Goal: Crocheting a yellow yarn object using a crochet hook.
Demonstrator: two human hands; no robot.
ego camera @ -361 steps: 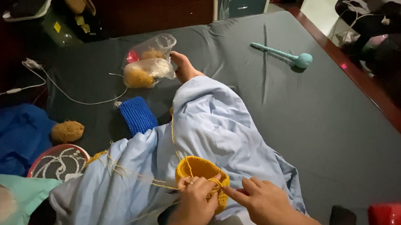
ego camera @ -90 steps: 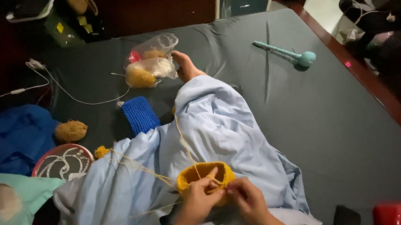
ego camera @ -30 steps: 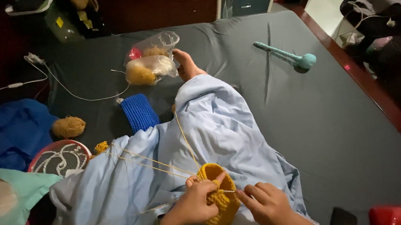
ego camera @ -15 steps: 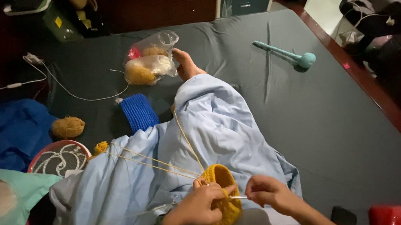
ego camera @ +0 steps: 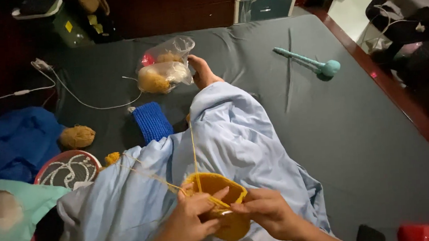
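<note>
Grey mattress [ego camera: 367, 140] — yarn bag [ego camera: 163, 71], blue knit [ego camera: 151, 122] beyond both hands' mustard crochet [ego camera: 220, 205].

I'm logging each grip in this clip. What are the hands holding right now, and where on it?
Both hands hold the yellow crocheted piece: left hand at its near-left rim, right hand at its right rim.

Your left hand [ego camera: 189, 223] and right hand [ego camera: 269, 213] sit at the near edge, with the crocheted cup [ego camera: 219, 198] between them, on your cloth-covered leg [ego camera: 235, 134]. Your foot [ego camera: 202, 72] lies beyond, touching the plastic bag [ego camera: 163, 68] to its left. The knitted strip [ego camera: 151, 122] lies just left of the leg, a yarn ball [ego camera: 76, 136] further left, the long-handled tool [ego camera: 311, 63] far right on the mattress [ego camera: 367, 140]
</note>
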